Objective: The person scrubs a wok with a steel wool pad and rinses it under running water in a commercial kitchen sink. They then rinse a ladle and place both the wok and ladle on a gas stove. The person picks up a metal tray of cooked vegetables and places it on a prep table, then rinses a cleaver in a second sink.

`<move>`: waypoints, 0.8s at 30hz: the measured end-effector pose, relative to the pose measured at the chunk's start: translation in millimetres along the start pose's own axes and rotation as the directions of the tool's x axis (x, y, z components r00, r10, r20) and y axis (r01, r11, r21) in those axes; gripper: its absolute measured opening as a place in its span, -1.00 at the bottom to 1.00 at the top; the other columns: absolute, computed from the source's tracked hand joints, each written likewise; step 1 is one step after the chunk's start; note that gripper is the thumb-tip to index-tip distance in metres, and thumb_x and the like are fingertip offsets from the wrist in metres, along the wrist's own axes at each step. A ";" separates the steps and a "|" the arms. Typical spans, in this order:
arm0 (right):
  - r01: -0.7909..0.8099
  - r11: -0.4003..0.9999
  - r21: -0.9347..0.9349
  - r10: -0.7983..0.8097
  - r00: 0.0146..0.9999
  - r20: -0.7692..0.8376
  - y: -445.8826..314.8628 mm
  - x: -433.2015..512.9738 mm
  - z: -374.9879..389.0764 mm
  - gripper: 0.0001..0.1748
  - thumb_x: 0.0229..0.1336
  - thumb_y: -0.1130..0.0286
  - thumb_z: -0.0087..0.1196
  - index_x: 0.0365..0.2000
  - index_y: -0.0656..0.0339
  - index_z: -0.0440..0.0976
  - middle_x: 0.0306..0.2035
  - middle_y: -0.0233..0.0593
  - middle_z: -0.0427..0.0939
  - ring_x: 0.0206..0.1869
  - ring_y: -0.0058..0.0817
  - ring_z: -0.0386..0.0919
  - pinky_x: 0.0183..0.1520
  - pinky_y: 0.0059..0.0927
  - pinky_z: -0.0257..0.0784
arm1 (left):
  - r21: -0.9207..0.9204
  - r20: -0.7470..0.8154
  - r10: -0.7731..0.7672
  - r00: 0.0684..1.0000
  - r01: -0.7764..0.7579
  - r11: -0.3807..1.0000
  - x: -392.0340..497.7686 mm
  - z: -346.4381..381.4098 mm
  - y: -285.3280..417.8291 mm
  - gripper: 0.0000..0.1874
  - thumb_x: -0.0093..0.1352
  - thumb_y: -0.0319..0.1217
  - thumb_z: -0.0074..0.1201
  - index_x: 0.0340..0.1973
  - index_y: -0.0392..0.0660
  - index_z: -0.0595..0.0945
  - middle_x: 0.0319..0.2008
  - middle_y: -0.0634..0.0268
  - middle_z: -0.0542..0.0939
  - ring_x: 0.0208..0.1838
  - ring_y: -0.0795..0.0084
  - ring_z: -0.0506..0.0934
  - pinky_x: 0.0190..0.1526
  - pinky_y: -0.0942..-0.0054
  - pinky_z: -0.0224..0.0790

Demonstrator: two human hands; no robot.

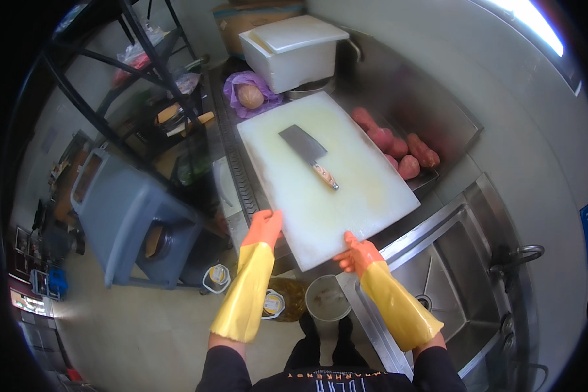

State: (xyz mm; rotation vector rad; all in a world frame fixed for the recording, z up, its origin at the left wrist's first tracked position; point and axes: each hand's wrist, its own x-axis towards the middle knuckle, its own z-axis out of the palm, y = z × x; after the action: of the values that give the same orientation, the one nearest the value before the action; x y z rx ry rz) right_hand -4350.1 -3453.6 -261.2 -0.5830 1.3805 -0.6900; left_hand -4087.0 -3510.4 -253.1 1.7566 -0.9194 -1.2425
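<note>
A thick white cutting board [304,210] lies at a slant before me, with a cleaver [304,142] flat on it. The cleaver's patterned handle [326,176] points towards me and a little right. Both my hands wear orange rubber gloves with long yellow cuffs. My left hand [264,228] grips the board's left edge near the front corner; its fingertips are partly hidden. At the near edge, my right hand [360,252] has its thumb on top and its fingers lower, around the rim. Neither hand touches the cleaver.
Several reddish tubers [397,147] lie right of the board. Behind it are a white foam box [294,63] and a purple plastic bag [231,93] around a round tan item. A steel sink [451,274] is at right, a grey cart [122,215] at left, a bucket [328,299] by my feet.
</note>
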 end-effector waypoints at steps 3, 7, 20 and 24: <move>0.026 0.999 0.020 -0.027 0.999 0.030 -7.8 11.8 13.9 -0.25 0.52 -0.18 -0.04 -0.14 0.50 0.59 -0.26 -0.03 0.74 -0.46 -0.46 0.50 -0.34 -0.37 0.48 | -0.183 0.087 -0.018 0.996 0.034 0.983 -7.7 -9.9 -5.5 -0.46 0.55 -0.13 0.08 0.27 -0.27 0.49 0.06 0.08 0.66 -0.01 0.30 0.63 0.05 0.31 0.47; 0.015 0.997 0.069 -0.019 0.998 0.055 -12.4 19.9 26.1 -0.27 0.51 -0.16 0.00 -0.11 0.49 0.58 -0.21 -0.01 0.75 -0.40 -0.44 0.56 -0.30 -0.39 0.53 | -0.155 0.063 -0.017 0.998 0.026 0.987 -46.7 -23.3 -32.4 -0.49 0.57 -0.16 0.05 0.25 -0.31 0.51 0.07 0.00 0.68 0.02 0.24 0.66 0.09 0.30 0.50; 0.389 0.879 -0.276 -0.432 0.895 -0.114 68.0 -58.8 -2.2 -0.53 0.19 0.18 0.25 0.04 0.21 0.60 -0.05 -0.05 0.73 0.10 -0.09 0.66 0.24 -0.11 0.53 | -0.022 -0.020 -0.615 0.788 0.614 0.789 -147.3 -74.7 -210.3 -0.73 0.51 -0.15 0.17 -0.13 -0.09 0.64 -0.31 0.32 0.72 -0.49 0.54 0.60 -0.61 0.70 0.33; 0.423 0.865 -0.272 -0.487 0.838 -0.247 100.2 -105.4 -42.4 -0.60 0.30 0.21 0.21 0.09 0.12 0.55 0.04 -0.09 0.64 0.15 -0.07 0.57 0.23 -0.08 0.46 | 0.139 0.022 -0.667 0.745 0.658 0.740 -182.5 -81.0 -257.4 -0.59 0.51 -0.17 0.13 0.13 -0.17 0.58 -0.17 0.14 0.70 -0.28 0.33 0.65 -0.36 0.44 0.54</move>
State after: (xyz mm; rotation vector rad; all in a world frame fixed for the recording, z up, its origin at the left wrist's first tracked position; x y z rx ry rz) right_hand -4388.3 -3307.2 -267.8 -1.0300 1.6339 -1.0658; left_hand -4026.3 -3222.8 -393.6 2.2587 -0.3916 -1.7288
